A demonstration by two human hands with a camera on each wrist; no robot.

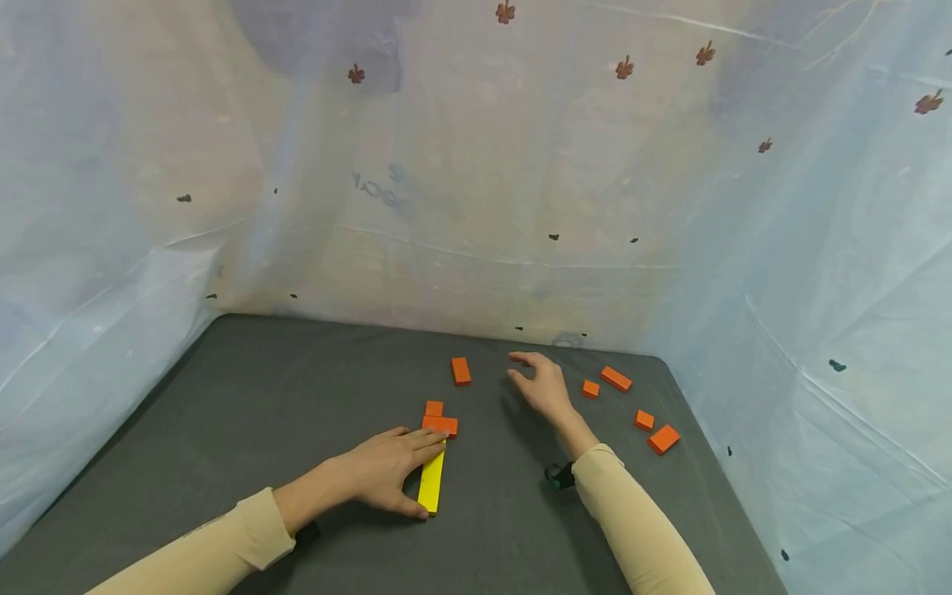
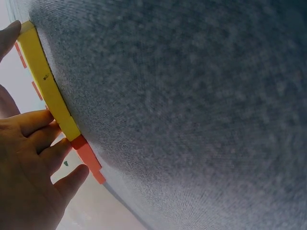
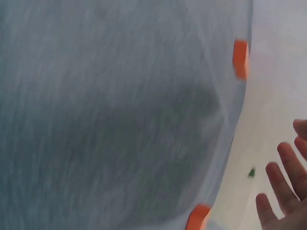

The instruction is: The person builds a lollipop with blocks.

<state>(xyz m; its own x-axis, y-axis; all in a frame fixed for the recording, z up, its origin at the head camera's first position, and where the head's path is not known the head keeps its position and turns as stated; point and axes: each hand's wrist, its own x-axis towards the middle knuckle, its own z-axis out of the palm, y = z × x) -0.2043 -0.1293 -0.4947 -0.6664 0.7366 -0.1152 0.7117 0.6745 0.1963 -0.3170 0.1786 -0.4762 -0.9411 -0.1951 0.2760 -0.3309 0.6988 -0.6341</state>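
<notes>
A long yellow block (image 1: 431,483) lies on the dark table with its far end at an orange block (image 1: 442,425) set crosswise. Just beyond that sits a small orange block (image 1: 435,408). My left hand (image 1: 383,471) spreads over the yellow block, thumb at its near end and straight fingers reaching the crosswise orange one. In the left wrist view, those fingertips touch the side of the yellow block (image 2: 45,76). My right hand (image 1: 546,388) hovers above the table with nothing in it, between a lone orange block (image 1: 461,371) and the orange blocks at right.
To the right lie a small orange block (image 1: 591,388), a longer one (image 1: 616,378), another small one (image 1: 644,420) and a larger one (image 1: 664,440). Translucent plastic sheeting (image 1: 476,190) hangs around the back and sides of the table.
</notes>
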